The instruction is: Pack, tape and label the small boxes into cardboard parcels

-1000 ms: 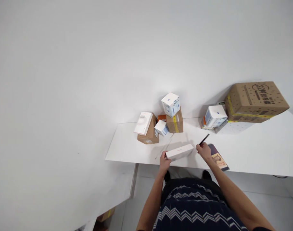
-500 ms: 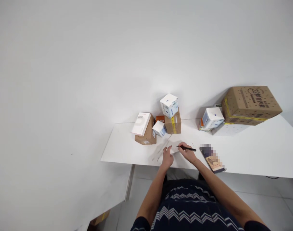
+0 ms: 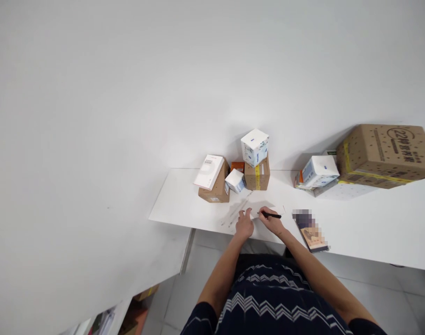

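A white sheet of paper (image 3: 255, 212) lies on the white table near its front edge. My left hand (image 3: 245, 225) rests at the paper's left side, fingers apart and holding nothing. In my right hand (image 3: 271, 223) is a black pen (image 3: 274, 215), gripped with its tip down at the paper. Right of that hand lies a dark booklet-like item (image 3: 310, 230), partly blurred out by pixels. Marks on the paper are too small to read.
Behind my hands stand a brown carton (image 3: 215, 190) with a white box (image 3: 208, 172) on top, a small white box (image 3: 236, 181), and another carton (image 3: 263, 177) bearing a white box (image 3: 254, 148). A large carton (image 3: 387, 153) and a white box (image 3: 320, 172) stand right.
The camera view has shifted slightly, so the boxes at the right sit farther right. My right hand keeps hold of the pen, with its angle little changed; my left hand stays by the paper.
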{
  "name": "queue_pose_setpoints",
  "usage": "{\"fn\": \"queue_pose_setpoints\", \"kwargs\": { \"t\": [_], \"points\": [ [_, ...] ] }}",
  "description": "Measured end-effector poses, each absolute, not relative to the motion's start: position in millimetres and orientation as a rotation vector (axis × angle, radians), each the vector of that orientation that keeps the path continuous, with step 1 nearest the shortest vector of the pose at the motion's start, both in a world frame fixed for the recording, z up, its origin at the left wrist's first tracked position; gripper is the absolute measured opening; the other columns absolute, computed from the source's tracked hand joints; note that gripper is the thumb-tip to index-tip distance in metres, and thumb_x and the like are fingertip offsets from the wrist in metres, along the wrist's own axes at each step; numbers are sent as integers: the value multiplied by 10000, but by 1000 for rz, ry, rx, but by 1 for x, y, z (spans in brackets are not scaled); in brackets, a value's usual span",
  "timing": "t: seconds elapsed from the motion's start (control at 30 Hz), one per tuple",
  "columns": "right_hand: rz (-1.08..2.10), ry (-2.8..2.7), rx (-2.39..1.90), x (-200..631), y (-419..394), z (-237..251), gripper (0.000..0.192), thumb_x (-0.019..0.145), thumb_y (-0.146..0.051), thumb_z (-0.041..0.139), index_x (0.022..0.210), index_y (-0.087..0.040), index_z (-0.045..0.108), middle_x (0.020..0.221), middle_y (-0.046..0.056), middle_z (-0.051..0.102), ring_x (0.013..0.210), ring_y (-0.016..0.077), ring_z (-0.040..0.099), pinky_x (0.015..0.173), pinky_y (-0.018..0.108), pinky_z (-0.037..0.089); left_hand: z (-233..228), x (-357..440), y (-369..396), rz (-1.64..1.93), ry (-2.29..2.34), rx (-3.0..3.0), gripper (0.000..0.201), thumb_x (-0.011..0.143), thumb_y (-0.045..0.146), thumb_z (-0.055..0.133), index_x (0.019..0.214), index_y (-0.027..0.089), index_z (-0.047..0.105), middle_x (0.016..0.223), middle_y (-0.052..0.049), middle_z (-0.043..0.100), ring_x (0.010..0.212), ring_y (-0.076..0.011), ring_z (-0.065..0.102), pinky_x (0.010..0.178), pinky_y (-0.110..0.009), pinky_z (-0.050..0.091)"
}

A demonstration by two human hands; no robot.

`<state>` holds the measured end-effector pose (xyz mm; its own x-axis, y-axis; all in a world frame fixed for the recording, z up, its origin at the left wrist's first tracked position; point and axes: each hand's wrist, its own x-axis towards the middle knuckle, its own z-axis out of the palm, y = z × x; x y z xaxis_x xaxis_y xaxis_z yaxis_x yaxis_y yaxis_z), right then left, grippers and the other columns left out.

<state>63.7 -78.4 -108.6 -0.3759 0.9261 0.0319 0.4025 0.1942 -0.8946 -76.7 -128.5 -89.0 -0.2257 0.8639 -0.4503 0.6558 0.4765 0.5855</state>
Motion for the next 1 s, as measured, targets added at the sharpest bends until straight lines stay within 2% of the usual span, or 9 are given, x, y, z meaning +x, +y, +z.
{"fn": "queue_pose_setpoints", "kwargs": {
  "t": [0.17,0.37,0.5,0.6,0.7,0.83,0.93,1.0],
  "points": [
    [1140,-1923,-1244,63,-78,-106,113,784,-285,450,732,-224,529,641,-7,536,594,153,490,618,281,417,-92,-76,-128,369,1952,1250,568,779,144,451,1316,329,425,1320,-87,380,1107,-305,487,949,-453,379],
    [1142,-1929,-1254,64,-77,-103,124,783,-294,456,730,-223,542,645,-4,555,593,154,503,604,276,416,-92,-76,-128,384,1960,1209,545,787,154,469,1300,333,439,1306,-80,394,1107,-286,495,967,-437,370],
    [1179,-1911,-1238,64,-75,-104,115,777,-291,469,725,-222,545,637,-9,549,594,152,496,601,277,413,-92,-76,-128,361,1973,1280,564,781,132,446,1313,315,431,1305,-107,398,1085,-298,512,934,-451,386],
    [1259,-1750,-1245,65,-75,-103,115,772,-309,490,723,-219,542,632,-14,546,591,148,499,597,276,417,-93,-76,-128,343,1975,1294,574,779,130,444,1322,316,419,1300,-113,398,1077,-304,517,926,-454,386],
    [1311,-1366,-1306,72,-76,-103,163,785,-361,496,719,-214,521,594,-20,534,559,138,500,557,264,415,-96,-76,-128,308,1982,1310,580,786,126,420,1332,321,400,1285,-110,398,1070,-305,517,915,-452,390],
    [1216,-979,-1455,101,-73,-109,232,798,-405,441,722,-199,518,589,8,574,503,140,516,491,262,402,-98,-77,-128,306,1984,1332,581,783,133,428,1335,313,395,1286,-116,395,1073,-308,510,916,-449,388],
    [1145,-1164,-1784,129,-70,-119,282,832,-378,347,699,-197,518,573,38,603,485,155,543,500,272,415,-97,-77,-128,303,1986,1319,577,780,136,446,1327,313,402,1293,-113,394,1078,-303,510,929,-442,380],
    [1134,-1402,-1982,143,-69,-127,260,823,-338,383,632,-208,503,503,32,579,461,159,538,516,276,407,-95,-76,-127,280,1992,1318,568,787,131,433,1326,306,402,1292,-118,398,1071,-301,517,921,-440,386]
  ]
}}
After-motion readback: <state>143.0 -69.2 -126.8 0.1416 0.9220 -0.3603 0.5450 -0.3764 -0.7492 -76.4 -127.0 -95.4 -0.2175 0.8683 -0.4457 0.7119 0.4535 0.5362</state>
